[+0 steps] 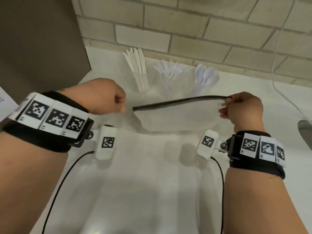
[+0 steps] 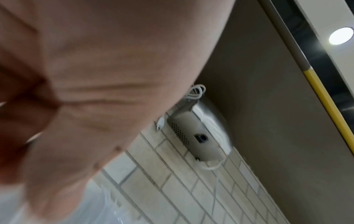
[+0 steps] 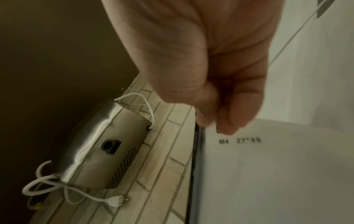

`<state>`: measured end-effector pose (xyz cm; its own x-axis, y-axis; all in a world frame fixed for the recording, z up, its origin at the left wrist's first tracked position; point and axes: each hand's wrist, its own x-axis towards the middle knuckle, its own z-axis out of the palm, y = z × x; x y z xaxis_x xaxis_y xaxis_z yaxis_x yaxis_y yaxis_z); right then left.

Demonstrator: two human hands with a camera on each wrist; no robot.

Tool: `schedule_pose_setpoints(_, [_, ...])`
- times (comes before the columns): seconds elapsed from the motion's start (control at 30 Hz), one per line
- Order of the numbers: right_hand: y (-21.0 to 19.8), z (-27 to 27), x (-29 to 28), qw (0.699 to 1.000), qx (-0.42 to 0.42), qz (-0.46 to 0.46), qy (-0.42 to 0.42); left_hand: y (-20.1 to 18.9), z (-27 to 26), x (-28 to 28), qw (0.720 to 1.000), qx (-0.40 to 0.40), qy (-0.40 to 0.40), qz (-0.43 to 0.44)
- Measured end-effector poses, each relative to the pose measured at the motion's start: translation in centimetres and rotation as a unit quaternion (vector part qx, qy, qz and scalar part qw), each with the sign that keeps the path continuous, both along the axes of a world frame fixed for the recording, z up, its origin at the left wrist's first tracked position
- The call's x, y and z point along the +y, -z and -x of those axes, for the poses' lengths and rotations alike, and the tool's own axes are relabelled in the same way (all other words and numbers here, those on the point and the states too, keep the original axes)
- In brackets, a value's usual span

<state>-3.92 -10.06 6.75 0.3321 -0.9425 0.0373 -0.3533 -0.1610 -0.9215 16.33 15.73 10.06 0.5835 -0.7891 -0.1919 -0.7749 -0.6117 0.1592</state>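
Bag (image 1: 177, 117) is pinched at right zip corner by right hand (image 1: 243, 108); left hand (image 1: 108, 97) fisted, apparently empty. Judged light, limp, slippery: zip edge is best gripped.

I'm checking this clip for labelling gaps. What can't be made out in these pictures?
Head view: whether the left hand pinches anything; its curled fingers hide the tips, and the left wrist view shows only blurred palm.
Right wrist view: the printed text on the bag, below the grip of the right hand, is too blurred to read.
Head view: the metal object at the right is cut off by the edge.
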Motion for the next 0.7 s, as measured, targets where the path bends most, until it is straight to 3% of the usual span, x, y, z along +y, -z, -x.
schedule_pose_setpoints(0.1, [-0.2, -0.2, 0.5, 0.997, 0.050, -0.014, -0.053, 0.4, 1.6, -1.5, 0.993, -0.007, -0.032, 0.118])
schedule_pose_setpoints(0.17, [-0.7, -0.5, 1.1, 0.992, 0.090, -0.029, -0.088, 1.0, 3.5, -3.2, 0.983, 0.091, -0.031, 0.159])
schedule_pose_setpoints(0.27, [-1.6, -0.7, 1.9, 0.958, 0.247, 0.052, -0.139, 2.7, 5.5, -5.6, 0.946, 0.298, -0.050, 0.121])
schedule_pose_setpoints(0.37, [-2.1, -1.2, 3.1, 0.940, 0.258, 0.166, -0.147, 3.8, 6.2, -6.8, 0.922, 0.374, -0.083, 0.065])
schedule_pose_setpoints(0.47, [-1.9, -2.1, 4.9, 0.913, 0.280, 0.191, -0.227, 4.7, 6.8, -7.2, 0.924, 0.371, -0.086, 0.036])
schedule_pose_setpoints(0.57, [-0.8, -3.1, 6.5, 0.846, 0.378, 0.174, -0.333, 5.1, 6.8, -7.5, 0.940, 0.326, -0.090, 0.049])
schedule_pose_setpoints(0.7, [1.1, -3.8, 7.4, 0.762, 0.483, 0.163, -0.400, 5.0, 6.4, -6.9, 0.948, 0.304, -0.072, 0.054])
